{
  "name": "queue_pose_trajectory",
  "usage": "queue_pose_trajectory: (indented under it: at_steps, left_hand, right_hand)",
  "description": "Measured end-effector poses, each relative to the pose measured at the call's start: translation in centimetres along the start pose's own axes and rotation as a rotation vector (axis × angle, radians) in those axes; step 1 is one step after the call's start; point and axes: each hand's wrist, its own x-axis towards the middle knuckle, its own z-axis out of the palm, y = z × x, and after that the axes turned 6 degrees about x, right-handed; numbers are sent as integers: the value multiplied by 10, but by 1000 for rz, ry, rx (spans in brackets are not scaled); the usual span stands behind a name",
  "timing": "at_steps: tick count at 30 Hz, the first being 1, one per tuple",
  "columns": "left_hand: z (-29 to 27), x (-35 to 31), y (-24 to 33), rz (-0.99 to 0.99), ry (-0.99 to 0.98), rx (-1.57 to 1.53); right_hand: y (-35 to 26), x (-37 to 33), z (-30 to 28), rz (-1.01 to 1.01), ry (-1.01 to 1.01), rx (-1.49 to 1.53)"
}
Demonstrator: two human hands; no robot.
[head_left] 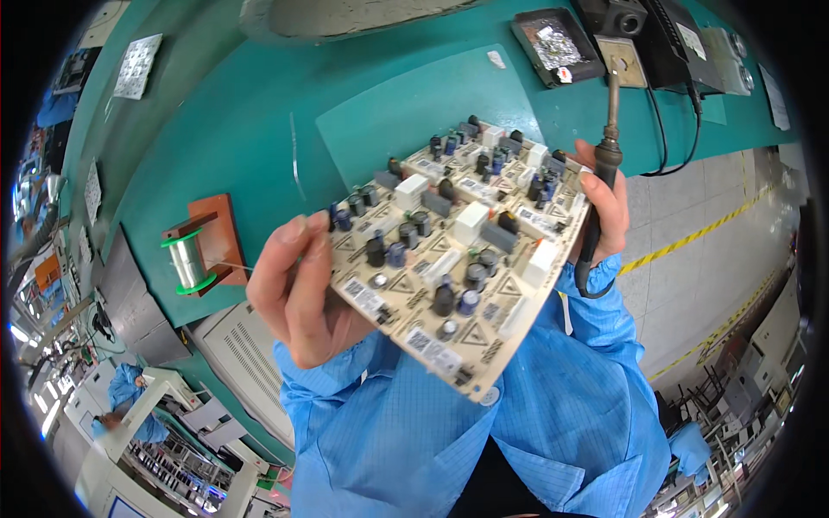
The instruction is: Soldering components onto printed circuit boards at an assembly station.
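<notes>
A cream circuit board (416,304) is held tilted above the bench, its upper face crowded with dark cylindrical capacitors, white blocks and grey parts. My left hand (298,298) grips the board's left edge, thumb and fingers closed. On the far side, my right hand (611,207) supports the right edge and also clasps a soldering iron (608,154), whose tip points up and away from me. Thin solder wire (231,265) runs from a green-rimmed spool (186,263) toward my left hand; whether the fingers hold it is hidden.
The spool sits on a reddish-brown stand (226,237) on the green bench mat (259,155). A black tray (557,47) with solder scraps, a sponge holder (622,60) and a black soldering station (682,43) with its cable occupy the far right. Beyond the bench's right edge lies tiled floor (673,207).
</notes>
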Motion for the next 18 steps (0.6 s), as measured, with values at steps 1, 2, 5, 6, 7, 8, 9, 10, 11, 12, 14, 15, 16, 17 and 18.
queue_pose_trajectory:
  at_steps: [1,2,5,6,7,8,9,10,11,12,14,15,16,17,18]
  left_hand:
    - [2,4,5,-5,20,31]
    - [6,7,7,-2,21,62]
    - [13,19,2,104,188,25]
    - [14,23,1,143,168,2]
    - [15,25,2,182,147,-20]
    - [18,25,4,146,167,-73]
    - [18,26,4,152,173,-66]
    - [17,29,5,170,166,-75]
    - [18,31,7,186,158,-90]
    - [19,33,8,201,149,-106]
    - [23,34,8,230,189,-115]
    - [22,34,9,232,178,-99]
    - [21,36,9,237,167,-87]
    - [21,38,9,241,155,-75]
    - [21,39,10,246,158,-86]
  right_hand:
    - [0,0,0,23,3,39]
    - [1,0,1,24,11,54]
    - [6,-3,2,22,57,41]
    - [6,-1,-1,25,40,20]
    - [6,-1,-1,17,42,30]
    - [7,-1,-1,24,49,28]
    - [7,-1,0,31,56,26]
    - [7,0,1,38,62,22]
    - [6,1,0,38,61,31]
    - [6,2,0,32,63,29]
    - [10,0,-1,48,59,30]
    - [12,0,-2,56,58,29]
    - [10,1,0,74,74,39]
    - [10,2,0,69,80,30]
    - [10,4,0,63,86,39]
